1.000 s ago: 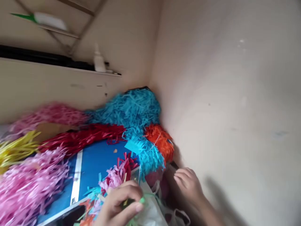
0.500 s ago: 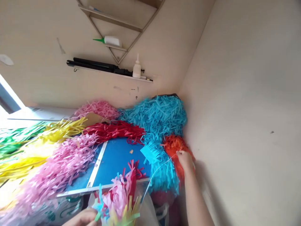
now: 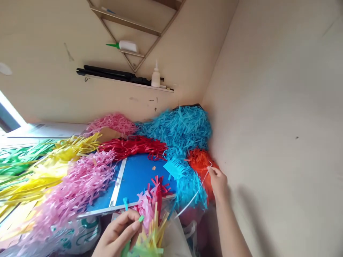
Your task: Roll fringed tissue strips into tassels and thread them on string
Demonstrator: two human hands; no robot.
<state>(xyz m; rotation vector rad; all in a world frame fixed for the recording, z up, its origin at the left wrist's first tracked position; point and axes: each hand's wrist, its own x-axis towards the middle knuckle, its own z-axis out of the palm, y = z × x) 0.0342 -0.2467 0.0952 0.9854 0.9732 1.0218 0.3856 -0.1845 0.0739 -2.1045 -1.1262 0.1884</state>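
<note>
In the head view, your left hand (image 3: 118, 235) sits at the bottom centre of the frame. Its fingers (image 3: 126, 223) are clenched on the base of a fringe bundle (image 3: 150, 214), a tuft of pink, red, yellow and green paper strips that stands up just in front of the near edge of the blue worktop (image 3: 136, 176).

Your right hand (image 3: 218, 180) is at centre right, close to the wall. Its fingertips are pinched on the upper end of a white strip (image 3: 193, 197), which runs down and to the left towards the bundle. That hand is just beside the orange fringe (image 3: 198, 160) in the corner.

Heaps of cut paper ring the worktop:
- turquoise fringe (image 3: 179, 128) at the back corner
- red fringe (image 3: 134, 146) along the far edge
- pink fringe (image 3: 72, 189), yellow fringe (image 3: 43, 171) and green fringe (image 3: 16, 157) towards the left of the frame

In the upper centre, a white glue bottle (image 3: 155, 76) stands upright on a wall shelf (image 3: 125, 82).
</note>
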